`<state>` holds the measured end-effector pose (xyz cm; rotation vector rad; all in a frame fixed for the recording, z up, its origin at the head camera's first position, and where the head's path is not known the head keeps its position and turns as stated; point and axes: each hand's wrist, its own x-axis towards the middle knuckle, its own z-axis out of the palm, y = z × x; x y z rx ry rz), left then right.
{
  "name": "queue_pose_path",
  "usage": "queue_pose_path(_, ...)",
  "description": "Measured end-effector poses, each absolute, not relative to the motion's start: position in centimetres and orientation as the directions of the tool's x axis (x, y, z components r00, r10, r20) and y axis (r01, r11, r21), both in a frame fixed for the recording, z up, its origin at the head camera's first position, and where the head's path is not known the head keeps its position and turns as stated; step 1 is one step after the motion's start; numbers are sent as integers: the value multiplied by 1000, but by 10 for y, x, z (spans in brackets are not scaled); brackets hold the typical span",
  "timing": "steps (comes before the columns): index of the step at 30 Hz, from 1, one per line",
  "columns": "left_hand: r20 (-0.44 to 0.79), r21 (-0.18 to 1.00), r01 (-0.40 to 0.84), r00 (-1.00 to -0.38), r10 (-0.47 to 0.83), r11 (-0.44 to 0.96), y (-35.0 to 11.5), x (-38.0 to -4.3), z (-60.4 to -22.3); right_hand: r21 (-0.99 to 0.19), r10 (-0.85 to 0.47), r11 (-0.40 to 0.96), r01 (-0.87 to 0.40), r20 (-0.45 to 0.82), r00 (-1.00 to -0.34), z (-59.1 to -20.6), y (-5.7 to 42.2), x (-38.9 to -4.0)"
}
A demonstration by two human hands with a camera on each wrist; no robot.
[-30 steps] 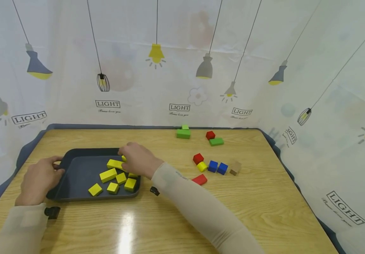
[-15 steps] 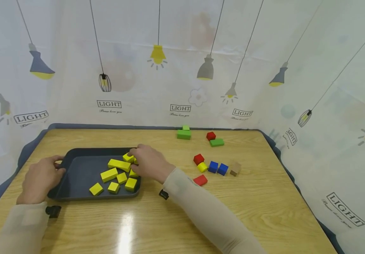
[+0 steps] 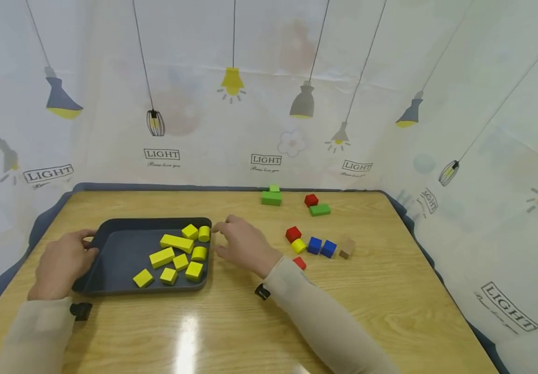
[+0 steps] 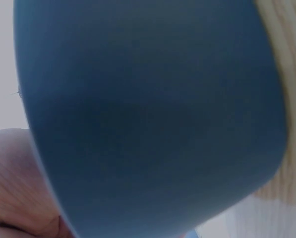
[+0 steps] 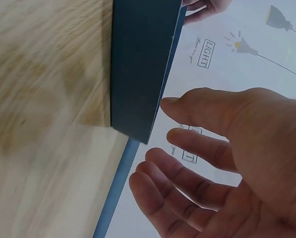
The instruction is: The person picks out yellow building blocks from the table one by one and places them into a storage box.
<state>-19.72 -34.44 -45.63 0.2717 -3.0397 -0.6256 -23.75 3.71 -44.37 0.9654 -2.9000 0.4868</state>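
A dark grey tray (image 3: 119, 259) lies on the left of the table with several yellow blocks (image 3: 177, 242) toward its right half. Two yellow cylinders (image 3: 199, 253) are among them, by the right wall. My left hand (image 3: 63, 265) grips the tray's left rim, its thumb on the inner side; the wall hides the other fingers in the left wrist view. Just beyond the right rim is my right hand (image 3: 245, 246), holding nothing. In the right wrist view its fingers (image 5: 187, 173) are loosely bent and apart, close to the tray's outer wall (image 5: 143, 64).
To the right on the wooden table lie a red block (image 3: 293, 234), a yellow cylinder (image 3: 299, 245), two blue cubes (image 3: 314, 245), a plain wood block (image 3: 347, 248) and a partly hidden red block (image 3: 299, 263). Green blocks (image 3: 271, 198) and another red block (image 3: 311, 200) sit by the back edge.
My right hand has let go of a yellow cylinder in the tray's back right corner and moved right, out over the rim. My left hand stays on the left rim.
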Motion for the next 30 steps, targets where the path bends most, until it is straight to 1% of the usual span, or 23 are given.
queue_pose_path(5, -21, 396, -179, -982, -186, 901, -343, -199, -457, -293, -548, 777, -557, 120, -828, -448, 54, -234)
queue_pose_path(9, -27, 400, -187, -981, -193, 897, -343, -198, -456, -287, -545, 781, -555, 123, -830, -451, 67, -232)
queue_pose_path(14, -7, 397, -173, -983, -185, 901, -344, -198, -456, -269, -535, 791, -550, 134, -834, -454, 82, -231)
queue_pose_path(24, -11, 389, -165, -985, -174, 906, -342, -199, -457, -283, -468, 834, -473, 89, -879, -458, 123, -225)
queue_pose_path(30, -4, 395, -165, -984, -177, 904, -341, -198, -457, -282, -454, 838, -468, 117, -883, -459, 150, -226)
